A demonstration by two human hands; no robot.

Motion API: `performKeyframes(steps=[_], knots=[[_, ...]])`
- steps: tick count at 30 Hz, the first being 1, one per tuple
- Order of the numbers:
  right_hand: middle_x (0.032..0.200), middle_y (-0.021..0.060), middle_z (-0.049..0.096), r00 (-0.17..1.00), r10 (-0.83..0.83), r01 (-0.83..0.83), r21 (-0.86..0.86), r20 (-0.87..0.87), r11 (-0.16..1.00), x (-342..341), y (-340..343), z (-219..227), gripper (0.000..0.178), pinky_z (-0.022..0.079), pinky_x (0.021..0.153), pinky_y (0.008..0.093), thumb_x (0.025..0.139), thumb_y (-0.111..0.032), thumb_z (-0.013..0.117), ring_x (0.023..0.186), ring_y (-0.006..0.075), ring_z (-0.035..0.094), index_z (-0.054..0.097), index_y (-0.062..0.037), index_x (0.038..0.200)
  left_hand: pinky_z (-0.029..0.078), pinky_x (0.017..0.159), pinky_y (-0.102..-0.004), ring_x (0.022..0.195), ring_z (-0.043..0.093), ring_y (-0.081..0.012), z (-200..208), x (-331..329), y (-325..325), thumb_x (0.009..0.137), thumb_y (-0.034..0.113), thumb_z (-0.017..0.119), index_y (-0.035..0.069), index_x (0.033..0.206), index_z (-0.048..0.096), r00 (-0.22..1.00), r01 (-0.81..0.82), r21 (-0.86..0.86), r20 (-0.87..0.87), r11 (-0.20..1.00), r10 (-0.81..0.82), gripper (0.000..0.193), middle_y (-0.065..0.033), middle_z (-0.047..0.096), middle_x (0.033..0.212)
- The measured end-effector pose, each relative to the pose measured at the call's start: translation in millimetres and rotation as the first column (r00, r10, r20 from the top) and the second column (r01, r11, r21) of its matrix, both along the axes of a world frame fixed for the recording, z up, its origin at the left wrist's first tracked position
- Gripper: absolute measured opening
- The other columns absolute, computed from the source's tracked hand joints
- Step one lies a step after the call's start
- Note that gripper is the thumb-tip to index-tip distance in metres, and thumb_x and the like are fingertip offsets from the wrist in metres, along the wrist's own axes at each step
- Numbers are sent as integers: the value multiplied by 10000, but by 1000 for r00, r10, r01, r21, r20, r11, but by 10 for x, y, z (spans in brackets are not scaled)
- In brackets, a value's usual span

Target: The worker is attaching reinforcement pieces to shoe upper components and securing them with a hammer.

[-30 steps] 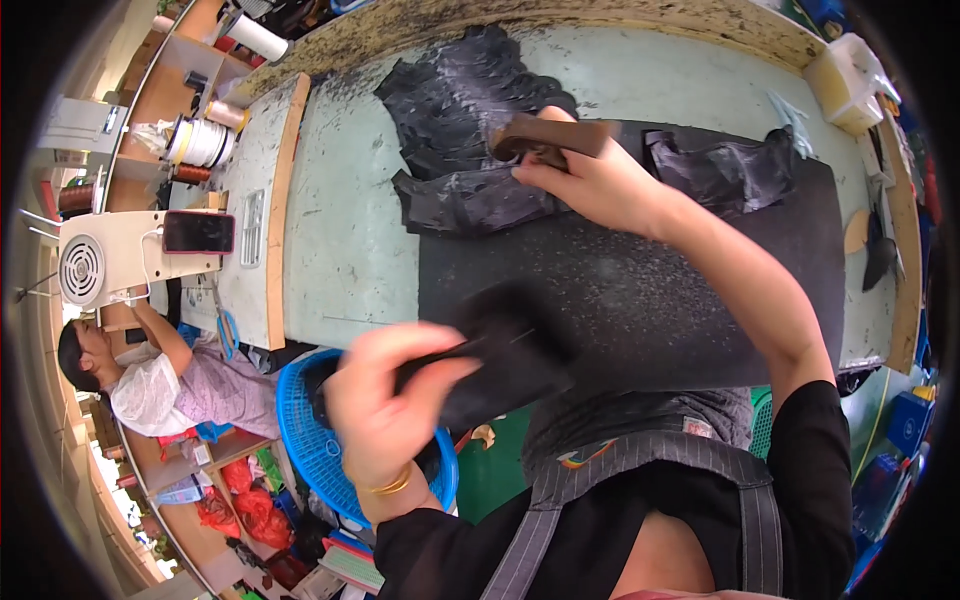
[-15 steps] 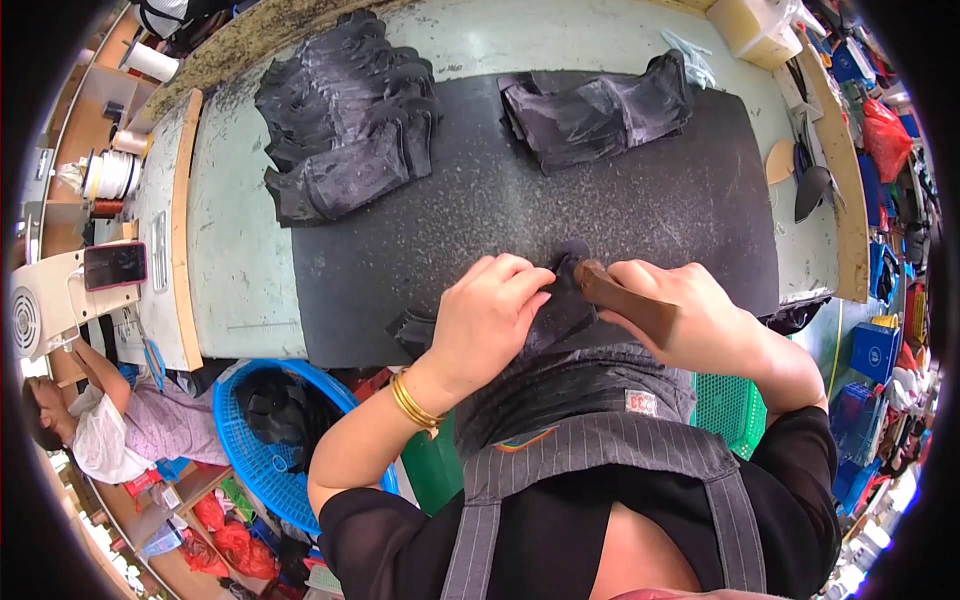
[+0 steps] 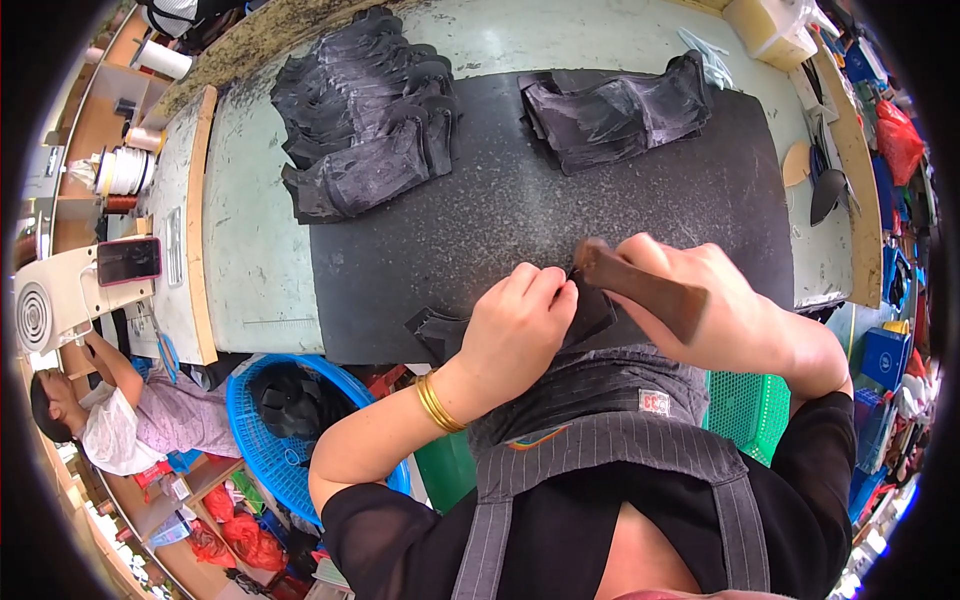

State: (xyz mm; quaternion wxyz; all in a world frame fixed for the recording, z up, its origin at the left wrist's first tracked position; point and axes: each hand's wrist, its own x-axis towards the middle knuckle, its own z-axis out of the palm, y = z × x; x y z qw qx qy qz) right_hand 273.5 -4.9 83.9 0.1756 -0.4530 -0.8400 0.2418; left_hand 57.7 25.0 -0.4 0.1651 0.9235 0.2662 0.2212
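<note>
My left hand [image 3: 520, 325] is closed, thumb and fingertips pinching the edge of a black leather-like piece [image 3: 596, 316] at the near edge of the dark mat [image 3: 480, 225]. My right hand [image 3: 715, 300] grips a hammer with a brown, rusty-looking head [image 3: 640, 288]. The head is over the piece, just right of my left fingertips, and covers part of it. Whether it touches the piece I cannot tell. Beside my left wrist lies another black piece [image 3: 432, 328], partly hidden by that hand.
Overlapping black pieces form a large pile [image 3: 365, 120] at far left and a smaller stack [image 3: 620, 115] at far right. A blue basket [image 3: 240, 400] holding black pieces stands below the table's left side. At left are a phone [image 3: 128, 261] and a seated person [image 3: 150, 415].
The hammer head has risen slightly and shifted away from me, covering the piece's far tip. My left hand keeps its pinch. The whole view has shifted a little.
</note>
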Motion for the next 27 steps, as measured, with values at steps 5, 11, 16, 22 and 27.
performKeyframes(steps=[5,11,16,22,27], knots=[[837,122,526,981,38,-20,-93,191,995,-55,-42,-235,414,481,521,423,882,-47,637,643,328,615,558,-41,1288,540,715,-371,847,632,-268,-39,-26,4,717,28,713,40,937,687,999,4,-55,49,998,-2,222,-78,649,959],[845,152,563,998,-39,47,-157,54,986,-49,-32,-206,308,473,536,430,902,-24,618,627,372,616,573,-24,1206,543,726,-388,821,662,-281,-74,-139,65,799,47,746,45,995,722,978,-101,-387,132,916,163,198,-84,682,912],[844,151,571,992,-128,129,-80,11,988,-87,-49,6,320,474,545,419,886,2,636,655,379,618,584,-52,1197,541,690,-354,795,639,-237,-45,-149,12,793,44,742,67,936,731,989,-82,-206,104,975,105,146,-52,658,908],[946,130,548,999,-9,15,-137,47,990,-124,-41,-27,380,522,560,448,856,-82,581,714,337,636,575,-46,1234,536,662,-354,787,632,-224,-46,-137,21,789,56,743,70,913,727,995,-44,-103,83,994,52,125,-39,653,916],[815,144,536,996,-41,55,-179,81,982,-113,-48,-128,357,478,539,432,875,-14,642,617,353,604,607,-55,1228,537,664,-357,798,636,-225,-81,-234,68,770,66,753,69,856,714,981,-100,-350,124,932,152,94,-35,659,919]])
